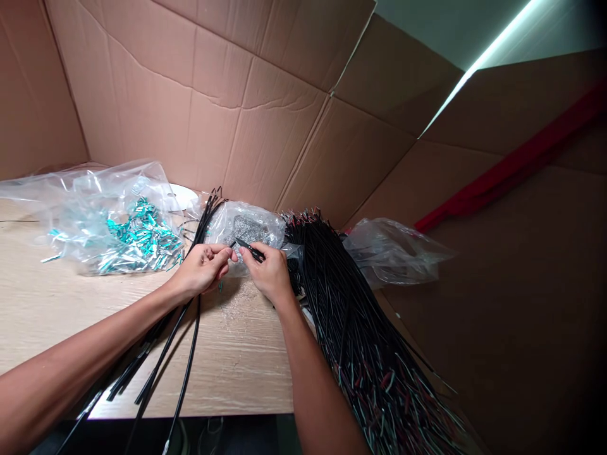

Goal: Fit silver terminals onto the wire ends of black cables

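My left hand [203, 268] is closed, thumb against fingers, on a black cable [193, 344] whose rest appears to hang down past the table edge. In my right hand [271, 273] is a pair of small black snips [257, 253], its tip pointing left and close to the cable end at my left fingertips. Whether blade and cable touch, I cannot tell. Under and beyond the hands lies a clear plastic bag [277, 222] of fine silvery bits. More black cables [202, 221] lie in a loose bunch behind and beneath my left hand.
A clear bag of teal and silver strips [147, 237] lies at the left. To the right, a thick bundle of black cables [341, 284] with bared coloured wire ends hangs over the table [256, 379]. Another clear bag [398, 253] sits behind it. Cardboard walls [284, 120] enclose the table.
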Tool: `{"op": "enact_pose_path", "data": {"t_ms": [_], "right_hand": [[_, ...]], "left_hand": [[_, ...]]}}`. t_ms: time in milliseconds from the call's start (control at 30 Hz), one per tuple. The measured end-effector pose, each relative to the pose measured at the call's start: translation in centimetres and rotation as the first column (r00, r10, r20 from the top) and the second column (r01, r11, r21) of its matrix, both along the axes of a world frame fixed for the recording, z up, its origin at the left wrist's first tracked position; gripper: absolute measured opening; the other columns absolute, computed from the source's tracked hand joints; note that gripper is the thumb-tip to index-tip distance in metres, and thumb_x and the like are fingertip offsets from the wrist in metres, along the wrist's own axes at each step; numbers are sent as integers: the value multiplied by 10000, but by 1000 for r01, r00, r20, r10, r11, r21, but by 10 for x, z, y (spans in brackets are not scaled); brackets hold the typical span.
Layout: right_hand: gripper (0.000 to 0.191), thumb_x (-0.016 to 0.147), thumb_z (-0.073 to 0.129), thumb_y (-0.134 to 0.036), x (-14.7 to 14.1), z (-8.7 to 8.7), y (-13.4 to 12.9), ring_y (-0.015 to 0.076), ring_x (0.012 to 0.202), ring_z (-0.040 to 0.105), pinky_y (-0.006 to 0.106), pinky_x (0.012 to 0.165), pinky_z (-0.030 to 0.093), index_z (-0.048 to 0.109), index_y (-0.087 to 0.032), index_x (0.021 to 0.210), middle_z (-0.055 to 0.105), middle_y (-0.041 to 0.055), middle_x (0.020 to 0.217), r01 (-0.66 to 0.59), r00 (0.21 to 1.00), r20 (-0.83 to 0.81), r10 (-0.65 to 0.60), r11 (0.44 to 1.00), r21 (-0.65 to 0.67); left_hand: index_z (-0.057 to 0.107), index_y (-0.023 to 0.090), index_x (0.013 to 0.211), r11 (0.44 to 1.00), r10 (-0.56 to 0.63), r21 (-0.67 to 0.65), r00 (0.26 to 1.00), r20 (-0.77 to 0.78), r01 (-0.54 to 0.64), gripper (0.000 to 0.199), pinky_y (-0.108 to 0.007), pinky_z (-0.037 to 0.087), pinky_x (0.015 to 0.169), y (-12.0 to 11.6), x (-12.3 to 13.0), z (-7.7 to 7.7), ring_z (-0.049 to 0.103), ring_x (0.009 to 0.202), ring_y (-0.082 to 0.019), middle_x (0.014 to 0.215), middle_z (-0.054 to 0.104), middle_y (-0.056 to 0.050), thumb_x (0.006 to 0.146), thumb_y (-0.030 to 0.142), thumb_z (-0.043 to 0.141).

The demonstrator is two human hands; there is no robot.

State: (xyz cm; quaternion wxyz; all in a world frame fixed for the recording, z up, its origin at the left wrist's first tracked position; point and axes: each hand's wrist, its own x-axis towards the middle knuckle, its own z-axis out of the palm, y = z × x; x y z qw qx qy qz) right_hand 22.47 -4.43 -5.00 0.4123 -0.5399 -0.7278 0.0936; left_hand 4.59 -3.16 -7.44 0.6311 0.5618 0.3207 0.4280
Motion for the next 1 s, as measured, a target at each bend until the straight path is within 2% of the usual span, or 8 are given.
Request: {"op": "enact_pose_path", "data": {"t_ms": [167,267,367,467,633,767,1000], "right_hand": [[340,935,619,-425,0,-2,1,129,565,441,266,580,355,731,-169,741,599,-6,621,-2,1000,-9,1,999,-35],[386,969,560,-449,2,-3,3,141,601,506,259,583,387,737,-163,779,655,15,696,-75,991,-115,65,993,-87],[410,978,539,-478,4,-2,2,151,634,531,254,591,399,695,-165,765,639,19,698,-55,979,-198,42,996,-64],[363,955,593,-466,4,1,0,147,637,522,252,603,389,660,-177,745,609,4,675,-9,989,-148,10,1000,5],[282,934,641,-434,0,0,-2,132,610,513,240,587,386,710,-183,824,629,-1,694,-22,997,-67,23,1000,11],[315,952,620,-439,-3,-5,-1,125,589,461,246,571,356,712,-180,798,598,-9,661,-28,999,-46,29,999,23],[359,966,584,-460,-2,0,-2,124,578,464,250,577,353,688,-170,782,610,-5,659,20,997,-74,-15,998,65]], "left_hand": [[637,160,946,1000,-3,-7,1000,-13,3,420,-168,173,304,0,1,-4,288,277,-56,498,454,62,929,577,592],[609,178,995,999,-1,-34,999,-33,0,404,-166,182,281,-1,2,-2,296,256,-70,490,461,69,937,576,578],[571,195,1029,1000,-2,-27,1000,-26,2,382,-161,198,266,-2,2,1,307,242,-78,480,458,83,955,570,560],[557,192,1011,998,-16,-58,1000,17,17,366,-149,173,270,-2,0,4,334,237,-74,490,490,76,968,555,546],[562,161,941,994,-41,-92,992,118,52,370,-148,201,300,-2,-1,7,405,256,-74,510,553,41,959,530,577],[532,151,824,988,-89,-106,970,228,116,340,-150,279,319,-1,-1,6,361,263,-44,519,545,47,963,455,597],[528,148,851,965,-102,-198,943,317,171,285,-138,245,299,2,0,0,363,285,-38,561,539,42,977,398,581]]}}
